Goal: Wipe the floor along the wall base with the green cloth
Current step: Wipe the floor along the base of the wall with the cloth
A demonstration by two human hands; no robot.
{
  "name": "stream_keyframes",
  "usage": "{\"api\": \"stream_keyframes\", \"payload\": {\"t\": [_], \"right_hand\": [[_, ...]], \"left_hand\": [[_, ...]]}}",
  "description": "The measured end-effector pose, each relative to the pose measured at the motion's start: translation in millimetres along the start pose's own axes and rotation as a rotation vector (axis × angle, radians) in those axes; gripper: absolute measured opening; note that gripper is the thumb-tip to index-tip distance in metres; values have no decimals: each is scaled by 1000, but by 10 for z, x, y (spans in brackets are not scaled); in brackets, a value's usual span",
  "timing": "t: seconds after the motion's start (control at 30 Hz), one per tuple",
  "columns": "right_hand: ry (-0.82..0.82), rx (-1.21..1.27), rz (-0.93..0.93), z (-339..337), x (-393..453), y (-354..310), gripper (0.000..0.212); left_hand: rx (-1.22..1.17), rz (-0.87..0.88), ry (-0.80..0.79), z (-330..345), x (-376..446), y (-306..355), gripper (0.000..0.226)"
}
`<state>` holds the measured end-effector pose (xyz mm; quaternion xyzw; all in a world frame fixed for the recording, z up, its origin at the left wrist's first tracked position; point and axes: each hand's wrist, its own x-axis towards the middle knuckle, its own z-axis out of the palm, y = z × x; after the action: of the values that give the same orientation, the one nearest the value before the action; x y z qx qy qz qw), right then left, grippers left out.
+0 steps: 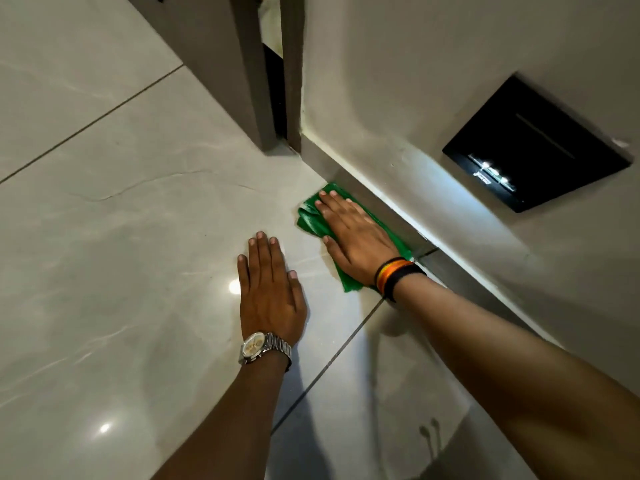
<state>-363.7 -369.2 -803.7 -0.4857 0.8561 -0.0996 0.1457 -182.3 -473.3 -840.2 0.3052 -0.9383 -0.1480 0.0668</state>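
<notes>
A green cloth [311,221] lies crumpled on the glossy pale floor tiles [138,220], right against the grey skirting [374,199] at the foot of the wall. My right hand [356,237] presses flat on top of the cloth, fingers together and pointing toward the door frame; a striped band circles that wrist. My left hand [270,289] rests palm-down on the bare tile to the left of the cloth, fingers slightly spread, holding nothing. It wears a metal watch.
The white wall [433,81] runs along the right, with a black switch plate [533,147] mounted on it. A grey door frame [292,71] and a door [221,64] ajar stand ahead of the cloth. Dark grout lines cross the tiles.
</notes>
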Motion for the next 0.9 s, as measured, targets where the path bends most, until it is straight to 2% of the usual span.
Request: {"api": "stream_keyframes", "payload": {"t": [0.13, 0.23, 0.43, 0.7, 0.8, 0.9], "right_hand": [[31, 10, 0, -3, 548, -190, 65], [22, 5, 1, 14, 458, -163, 65], [18, -32, -48, 95, -1036, 431, 64], [-44, -128, 67, 258, -3077, 1073, 69], [-66, -136, 69, 263, -3345, 1120, 69], [-9, -78, 50, 255, -2869, 973, 66]], "left_hand": [[4, 8, 10, 30, -2, -30, 66], [6, 9, 2, 21, -2, -39, 65], [2, 5, -45, -17, 0, -24, 66], [-28, 20, -55, -23, -4, -14, 70], [-28, 26, -31, -12, -12, -11, 70], [-20, 26, -13, 17, -12, -17, 69]]}}
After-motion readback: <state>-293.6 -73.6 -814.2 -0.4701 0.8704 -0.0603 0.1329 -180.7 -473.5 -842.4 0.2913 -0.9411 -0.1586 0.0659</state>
